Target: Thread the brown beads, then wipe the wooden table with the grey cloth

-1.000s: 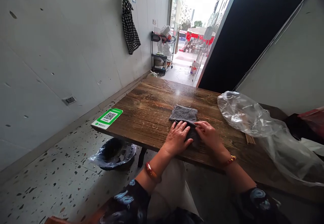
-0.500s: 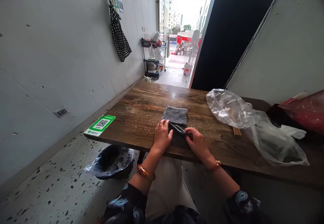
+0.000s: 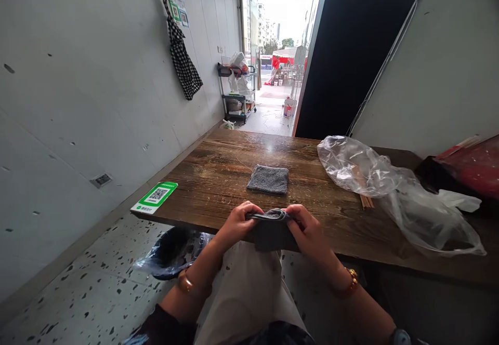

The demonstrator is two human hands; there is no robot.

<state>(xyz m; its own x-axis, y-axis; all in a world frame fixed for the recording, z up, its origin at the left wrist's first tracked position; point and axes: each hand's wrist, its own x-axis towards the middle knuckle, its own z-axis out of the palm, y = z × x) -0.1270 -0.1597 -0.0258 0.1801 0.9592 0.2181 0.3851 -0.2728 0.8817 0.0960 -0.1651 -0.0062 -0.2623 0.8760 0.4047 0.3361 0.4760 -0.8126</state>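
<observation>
Cloth (image 3: 274, 234), dark grey and doubled over in layers, is held up at the near edge of the tabletop (image 3: 210, 176), well in from the near left corner. The left hand (image 3: 236, 224) has its grip closed on the cloth's left end; the right hand (image 3: 306, 229) has its grip closed on the right end. Between them the fold shows as curled layers along the upper edge, and the lower part hangs down in front of the near edge; whether it touches the wood there, I cannot tell.

A second cloth (image 3: 268, 180), also grey, lies flat beyond the hands, apart from the held one, farther in from the near edge. It looks like a finished small rectangle, with neither hand on it.

Judging by this, one piece seems done and the held one partly done: it is doubled, but its layers are not pressed flat and it is not laid down.

A payment card (image 3: 157, 197) lies at the near left corner. Toward the right end are a clear plastic bag (image 3: 353, 163) and some wooden sticks (image 3: 366, 201).
</observation>
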